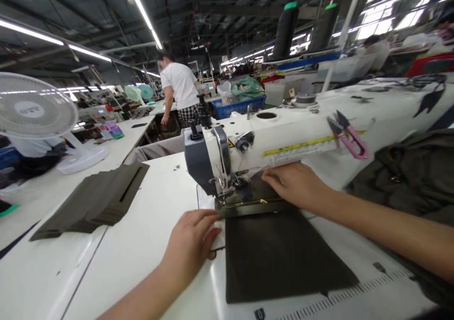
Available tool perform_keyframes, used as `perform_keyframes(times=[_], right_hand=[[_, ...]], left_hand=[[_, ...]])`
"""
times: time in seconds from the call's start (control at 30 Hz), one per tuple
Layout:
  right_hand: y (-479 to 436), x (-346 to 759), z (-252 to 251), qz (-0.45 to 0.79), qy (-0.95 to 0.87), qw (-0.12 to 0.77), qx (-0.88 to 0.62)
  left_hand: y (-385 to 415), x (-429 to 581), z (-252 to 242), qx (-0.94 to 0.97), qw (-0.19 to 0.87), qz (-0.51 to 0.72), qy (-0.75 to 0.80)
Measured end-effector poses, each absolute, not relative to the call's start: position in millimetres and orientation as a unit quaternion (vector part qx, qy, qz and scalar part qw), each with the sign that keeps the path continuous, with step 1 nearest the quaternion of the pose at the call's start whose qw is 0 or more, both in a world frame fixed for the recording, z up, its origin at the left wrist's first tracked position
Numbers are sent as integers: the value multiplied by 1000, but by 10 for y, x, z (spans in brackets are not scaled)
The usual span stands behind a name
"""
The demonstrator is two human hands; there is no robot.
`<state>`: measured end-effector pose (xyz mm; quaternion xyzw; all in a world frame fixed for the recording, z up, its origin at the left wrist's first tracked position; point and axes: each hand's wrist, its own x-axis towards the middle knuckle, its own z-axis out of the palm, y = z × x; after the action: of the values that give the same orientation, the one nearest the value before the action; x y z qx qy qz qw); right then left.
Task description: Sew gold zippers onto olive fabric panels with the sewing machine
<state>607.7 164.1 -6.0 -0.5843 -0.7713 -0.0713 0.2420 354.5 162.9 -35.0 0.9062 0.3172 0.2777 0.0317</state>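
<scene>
A dark olive fabric panel (283, 253) with a gold-toothed zipper (244, 203) across its upper part lies under the sewing machine (227, 164). The zipper's left end is by the presser foot. At the panel's left edge, beside the needle area, my left hand (191, 239) is closed, its fingertips on the fabric edge. My right hand (298, 182) reaches in under the machine arm. Its thumb and fingers pinch the fabric just above the zipper, right of the needle.
A stack of olive fabric pieces (95, 199) lies left on the white table (131, 253). Pink thread snips (349, 135) hang on the machine arm. Olive cloth (418, 182) is heaped at right. A fan (31, 107) stands at left; a person (180, 85) stands beyond, near a blue crate (237, 106).
</scene>
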Motion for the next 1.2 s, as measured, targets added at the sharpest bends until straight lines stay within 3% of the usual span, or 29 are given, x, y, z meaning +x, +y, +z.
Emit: perform_keyframes(times=[0.17,0.4,0.67,0.87,1.2], right_hand=[[1019,5569,-326,-24,-868,227,-441],[1269,5288,-416,-37,-802,127,-583],[1332,5352,-505,-11,-835,185,-518],[1370,5409,-531,-124,-824,289,-472],[1425,5415,-554,-36,-841,217,-494]], left_hand=[[1882,3518,-478,937,-30,245,246],[1849,3604,-372,910,-28,222,349],[1829,3611,-464,932,-68,214,284],[1813,3654,-439,936,-116,186,275],[1836,3648,-445,938,-118,212,248]])
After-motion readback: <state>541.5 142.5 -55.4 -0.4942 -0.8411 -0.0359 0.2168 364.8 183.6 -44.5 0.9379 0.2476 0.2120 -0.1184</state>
